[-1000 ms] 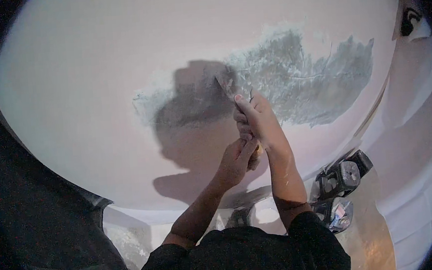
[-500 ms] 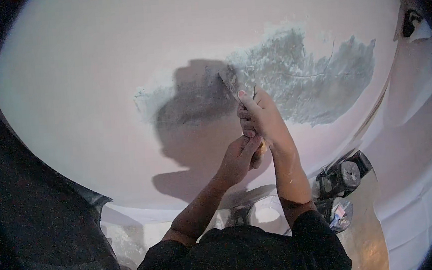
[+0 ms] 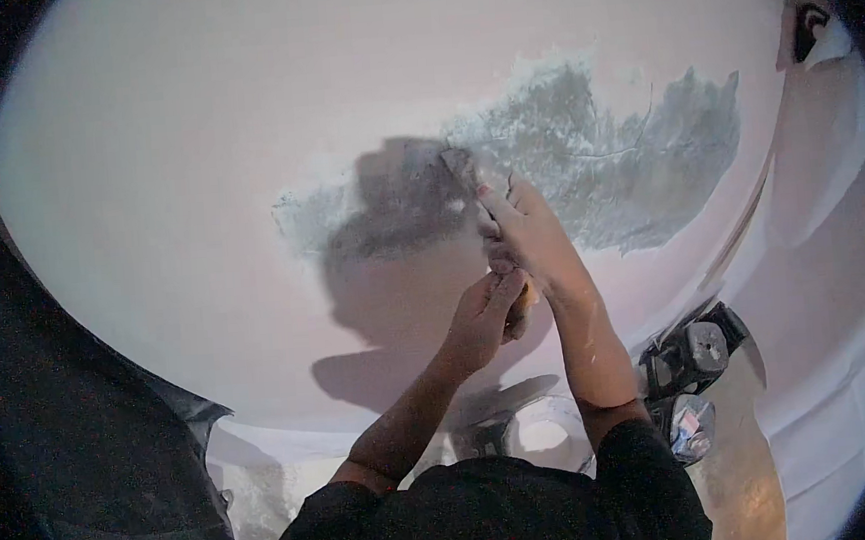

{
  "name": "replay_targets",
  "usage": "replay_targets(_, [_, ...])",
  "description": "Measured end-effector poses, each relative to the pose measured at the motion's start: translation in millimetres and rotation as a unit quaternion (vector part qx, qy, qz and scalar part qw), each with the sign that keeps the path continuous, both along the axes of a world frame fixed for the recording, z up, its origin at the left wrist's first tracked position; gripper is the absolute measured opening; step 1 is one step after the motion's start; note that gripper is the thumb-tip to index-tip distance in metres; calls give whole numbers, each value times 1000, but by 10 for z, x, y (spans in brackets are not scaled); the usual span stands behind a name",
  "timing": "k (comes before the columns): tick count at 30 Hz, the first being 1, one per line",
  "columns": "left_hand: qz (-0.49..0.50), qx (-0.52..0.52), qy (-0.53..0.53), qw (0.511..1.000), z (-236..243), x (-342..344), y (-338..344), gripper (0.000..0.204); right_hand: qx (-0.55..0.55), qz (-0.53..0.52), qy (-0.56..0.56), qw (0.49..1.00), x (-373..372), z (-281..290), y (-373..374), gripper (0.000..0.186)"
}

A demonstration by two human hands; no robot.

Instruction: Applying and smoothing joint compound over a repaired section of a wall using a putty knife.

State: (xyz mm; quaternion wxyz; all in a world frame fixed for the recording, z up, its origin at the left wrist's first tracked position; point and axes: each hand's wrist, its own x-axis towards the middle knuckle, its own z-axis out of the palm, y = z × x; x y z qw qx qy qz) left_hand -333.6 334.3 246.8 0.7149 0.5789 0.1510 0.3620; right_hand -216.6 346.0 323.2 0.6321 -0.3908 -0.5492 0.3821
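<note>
My right hand (image 3: 528, 233) is closed around a scraper (image 3: 462, 171), its thumb stretched along the tool toward the flat blade. The blade lies at the wall (image 3: 170, 108), over a grey patch (image 3: 666, 168) where the pale pink surface is gone. Just below, my left hand (image 3: 481, 317) is closed against the lower end of the grip, beside an orange-yellow handle part (image 3: 524, 309). Fingers hide most of the handle, so I cannot tell whether it is all one tool. My shadow darkens the patch's left part.
A dark sheet (image 3: 114, 443) hangs on the left. White sheeting (image 3: 825, 293) covers the right side. Near my right elbow stand black objects (image 3: 694, 352) and a clear container (image 3: 691, 427) with small things in it. A round white bucket-like thing (image 3: 549, 432) is below the wall.
The view has shifted slightly. The blade sits a little lower on the patch, and a small pale spot shows beside it. Both hands keep their grip.
</note>
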Motion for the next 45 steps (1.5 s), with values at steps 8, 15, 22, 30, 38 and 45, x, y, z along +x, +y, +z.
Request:
replay_targets(8, [2,2,-8,1000,73,-37,-110,34,-55,13,54,997,-95,88,-173,24])
replay_targets(15, [-16,18,43,999,-143,-248,-381,34,-113,72,122,984,-165,-206,-534,19])
replay_targets(22, [25,41,111,993,-267,-570,-860,35,-47,65,74,994,-407,-498,-979,24])
replay_targets(30, [45,17,198,979,-616,-1009,-1877,32,-127,155,186,962,-742,-1094,-1893,41])
replay_targets(38, [12,40,228,973,-575,-1047,-2530,26,-142,86,157,973,-779,-820,-2728,32])
replay_targets(45, [-35,49,195,979,-357,-861,-2839,25,-105,85,140,981,-579,-634,-3161,22])
